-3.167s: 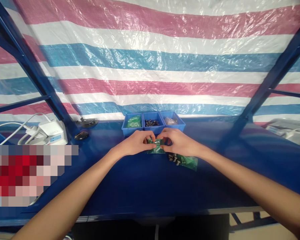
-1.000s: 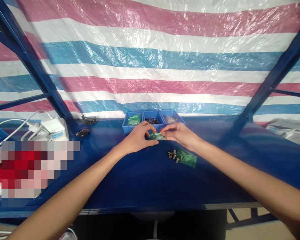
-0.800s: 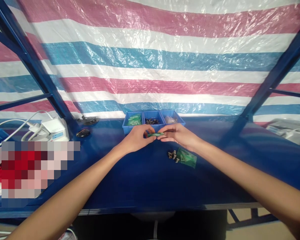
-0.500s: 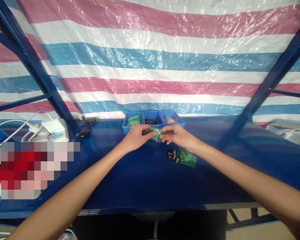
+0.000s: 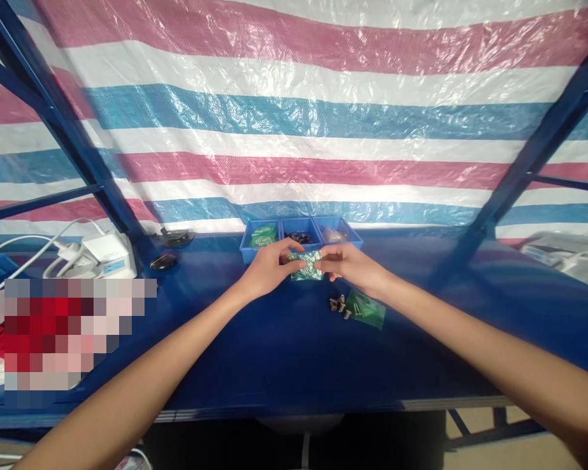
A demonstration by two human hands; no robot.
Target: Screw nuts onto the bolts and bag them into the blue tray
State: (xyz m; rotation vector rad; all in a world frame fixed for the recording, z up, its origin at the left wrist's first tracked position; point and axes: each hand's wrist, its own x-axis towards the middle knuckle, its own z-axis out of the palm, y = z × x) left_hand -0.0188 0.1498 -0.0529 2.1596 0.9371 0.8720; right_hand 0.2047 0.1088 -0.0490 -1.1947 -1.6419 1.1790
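Observation:
Between my two hands, just in front of the blue bins, is a small green plastic bag [image 5: 306, 269]. My left hand [image 5: 270, 266] pinches its left side between thumb and fingers. My right hand [image 5: 349, 266] grips the right side the same way. What lies inside the held bag is hard to make out under the glare. Below my right hand, a second green bag [image 5: 370, 311] rests on the table with several slim pieces in it. Several small metal fittings [image 5: 340, 304] lie loose against its left edge.
A blue three-part bin [image 5: 245, 254] stands behind my hands, holding green bags [image 5: 263, 235], dark small parts [image 5: 298, 239] and clear bags [image 5: 334, 235]. To the left on the blue table [image 5: 274, 365] are a black mouse-like object [image 5: 163, 262] and a white power strip [image 5: 110, 254] with cables.
The held green bag has turned from a slant to lying nearly level and flat toward me, catching more light. Both hands stay in nearly the same place.

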